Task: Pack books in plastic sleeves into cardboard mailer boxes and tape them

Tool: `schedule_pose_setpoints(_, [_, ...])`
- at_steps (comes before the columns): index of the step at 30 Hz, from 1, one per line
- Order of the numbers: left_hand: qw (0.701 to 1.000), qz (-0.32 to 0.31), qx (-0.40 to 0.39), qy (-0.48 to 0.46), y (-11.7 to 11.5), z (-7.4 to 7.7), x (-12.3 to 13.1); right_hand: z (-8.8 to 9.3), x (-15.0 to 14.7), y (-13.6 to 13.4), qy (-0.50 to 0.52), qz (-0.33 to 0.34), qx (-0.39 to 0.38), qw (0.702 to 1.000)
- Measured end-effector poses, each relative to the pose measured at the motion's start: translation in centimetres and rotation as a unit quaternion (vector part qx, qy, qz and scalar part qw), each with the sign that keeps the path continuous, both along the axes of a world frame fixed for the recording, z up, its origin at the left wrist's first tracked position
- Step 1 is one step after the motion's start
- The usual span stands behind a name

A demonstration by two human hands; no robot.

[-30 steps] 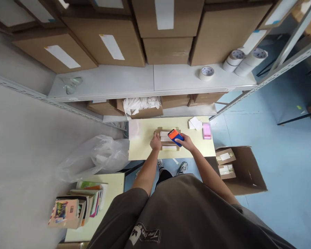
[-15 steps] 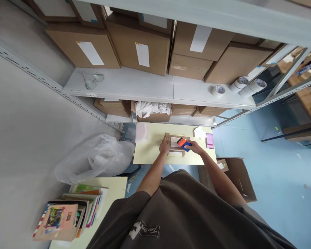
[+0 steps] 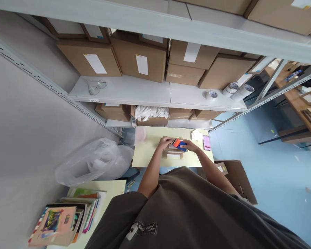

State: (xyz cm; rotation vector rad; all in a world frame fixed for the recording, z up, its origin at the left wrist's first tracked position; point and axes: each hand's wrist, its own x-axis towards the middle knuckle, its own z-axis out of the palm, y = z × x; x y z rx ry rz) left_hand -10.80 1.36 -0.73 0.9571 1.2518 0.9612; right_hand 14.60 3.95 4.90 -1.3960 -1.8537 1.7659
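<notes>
On a pale yellow table (image 3: 147, 155) lie small brown cardboard boxes (image 3: 173, 155) with white labels. My right hand (image 3: 190, 147) is closed round an orange and blue tape dispenser (image 3: 178, 144) held over the boxes. My left hand (image 3: 165, 142) rests on the top box beside the dispenser, fingers curled on its far edge. A pink phone (image 3: 206, 143) and white slips (image 3: 197, 135) lie at the table's right end.
Grey metal shelving (image 3: 155, 95) behind the table carries big cardboard cartons (image 3: 138, 60) and tape rolls (image 3: 232, 89). An open carton (image 3: 238, 180) stands on the blue floor at right. A plastic bag (image 3: 93, 162) and stacked books (image 3: 64, 218) are at left.
My left hand has slid from the box's left side up onto its top, next to the dispenser. The camera has tilted, showing more shelving.
</notes>
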Motion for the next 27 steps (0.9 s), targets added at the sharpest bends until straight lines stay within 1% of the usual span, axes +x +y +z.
schedule_pose_setpoints(3, [0.998, 0.042, 0.029, 0.029, -0.1, 0.4, -0.5, 0.0, -0.3, 0.7, -0.008, 0.021, 0.03, 0.999])
schedule_pose_setpoints(7, [0.994, 0.076, 0.032, 0.075, -0.5, 0.6, -0.8, -0.2, -0.6, 1.4, -0.077, 0.019, 0.074, 0.994])
schedule_pose_setpoints(12, [0.976, 0.118, -0.004, 0.184, -1.2, 0.3, -0.3, -0.1, -0.6, 1.7, -0.144, 0.03, 0.122, 0.982])
schedule_pose_setpoints(17, [0.957, 0.163, -0.035, 0.236, -1.6, -0.1, -0.3, 0.4, -0.2, 2.1, -0.138, 0.043, 0.125, 0.982])
schedule_pose_setpoints(22, [0.94, 0.236, -0.064, 0.239, -2.0, -1.3, -2.5, 0.4, 1.6, 2.6, -0.165, 0.055, 0.117, 0.978])
schedule_pose_setpoints(25, [0.933, 0.265, -0.097, 0.223, -2.4, -2.6, -3.6, 0.5, 2.1, 2.6, -0.195, 0.061, 0.112, 0.973])
schedule_pose_setpoints(27, [0.929, 0.287, -0.134, 0.189, -2.6, -3.7, -3.7, 0.6, 1.8, 2.6, -0.208, 0.072, 0.112, 0.969])
